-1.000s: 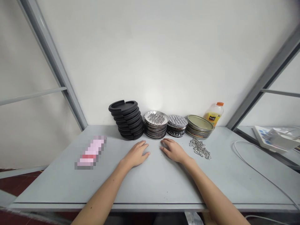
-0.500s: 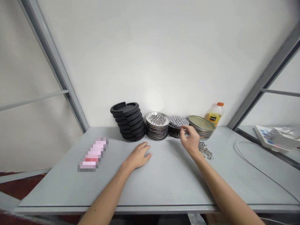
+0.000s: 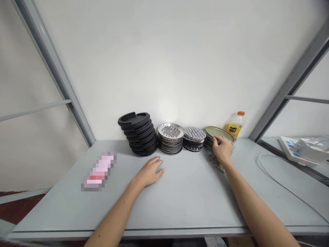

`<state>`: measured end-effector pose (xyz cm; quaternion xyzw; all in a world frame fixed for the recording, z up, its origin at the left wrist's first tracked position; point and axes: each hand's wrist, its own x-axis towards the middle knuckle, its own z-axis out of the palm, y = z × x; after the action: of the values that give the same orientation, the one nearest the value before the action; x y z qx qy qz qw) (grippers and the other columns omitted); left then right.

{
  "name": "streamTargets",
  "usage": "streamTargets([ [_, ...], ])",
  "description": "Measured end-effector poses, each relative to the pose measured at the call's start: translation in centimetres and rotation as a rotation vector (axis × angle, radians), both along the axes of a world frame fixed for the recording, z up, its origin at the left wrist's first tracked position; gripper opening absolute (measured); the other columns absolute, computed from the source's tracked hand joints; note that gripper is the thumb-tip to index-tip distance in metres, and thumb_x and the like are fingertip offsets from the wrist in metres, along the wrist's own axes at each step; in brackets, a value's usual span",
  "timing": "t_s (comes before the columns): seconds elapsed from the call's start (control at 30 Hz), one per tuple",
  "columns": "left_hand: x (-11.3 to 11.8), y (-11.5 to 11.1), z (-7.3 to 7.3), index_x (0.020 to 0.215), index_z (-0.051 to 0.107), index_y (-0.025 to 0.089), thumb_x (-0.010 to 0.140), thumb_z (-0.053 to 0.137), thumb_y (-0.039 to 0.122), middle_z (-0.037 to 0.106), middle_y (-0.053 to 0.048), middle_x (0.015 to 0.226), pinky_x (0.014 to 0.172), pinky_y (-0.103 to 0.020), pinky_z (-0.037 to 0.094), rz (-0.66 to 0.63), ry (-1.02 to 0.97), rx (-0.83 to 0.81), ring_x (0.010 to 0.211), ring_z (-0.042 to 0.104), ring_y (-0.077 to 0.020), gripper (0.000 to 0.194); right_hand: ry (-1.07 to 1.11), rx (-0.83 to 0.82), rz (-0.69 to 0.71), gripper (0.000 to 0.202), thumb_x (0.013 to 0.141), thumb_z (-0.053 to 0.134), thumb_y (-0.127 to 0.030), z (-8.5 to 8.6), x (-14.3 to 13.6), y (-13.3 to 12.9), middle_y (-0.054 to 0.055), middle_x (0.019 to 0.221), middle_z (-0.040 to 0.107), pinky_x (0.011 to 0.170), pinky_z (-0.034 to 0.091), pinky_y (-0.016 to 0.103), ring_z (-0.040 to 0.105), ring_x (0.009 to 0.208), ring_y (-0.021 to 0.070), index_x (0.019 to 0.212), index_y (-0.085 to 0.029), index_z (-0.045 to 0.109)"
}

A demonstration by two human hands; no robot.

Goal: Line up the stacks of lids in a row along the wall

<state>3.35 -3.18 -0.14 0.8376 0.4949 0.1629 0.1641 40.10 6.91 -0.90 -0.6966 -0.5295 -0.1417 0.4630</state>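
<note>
My left hand lies on the grey table with its fingers stretched out and holds nothing. Just behind it are a stack of black ring-shaped bases and a stack of silver discs with raised grater-like teeth. My right hand is at the front edge of a stack of round gold-green metal lids. Its fingers are bent and drawn together; whether they touch the lids or hold something is hidden. Below that hand, small metal rings or clips lie in a loose pile.
Another stack of toothed discs stands between the silver ones and the lids. At the back right is a bottle with an orange cap. A white cable curves across the right side. A blurred-out pink item lies left.
My right hand has moved right, from in front of the darker toothed discs to the gold-green lids. My left hand stays flat on the table. The view has shifted slightly.
</note>
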Motion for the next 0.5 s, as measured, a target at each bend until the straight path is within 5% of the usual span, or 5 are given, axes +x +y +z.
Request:
streamTargets([
  [0.33,0.1,0.0,0.2,0.134,0.050,0.015,0.090,0.045,0.043,0.039,-0.012,0.147,0.113,-0.037,0.027,0.001,0.005,0.002,0.137,0.035,-0.0251,0.052,0.226,0.269,0.048,0.028,0.080,0.053,-0.032,1.3,0.9,0.0,0.014,0.087,0.071,0.083,0.046,0.035,0.064,0.085,0.0247,0.084,-0.012,0.072],
  [0.5,0.1,0.1,-0.1,0.133,0.050,0.016,0.090,0.045,0.042,0.040,-0.013,0.147,0.113,-0.039,0.028,-0.004,-0.001,0.018,0.136,0.036,-0.0256,0.051,0.366,0.550,-0.033,0.034,0.087,0.047,-0.036,4.0,0.9,-1.3,0.014,0.089,0.068,0.084,0.044,0.038,0.061,0.085,0.0233,0.090,-0.009,0.067],
])
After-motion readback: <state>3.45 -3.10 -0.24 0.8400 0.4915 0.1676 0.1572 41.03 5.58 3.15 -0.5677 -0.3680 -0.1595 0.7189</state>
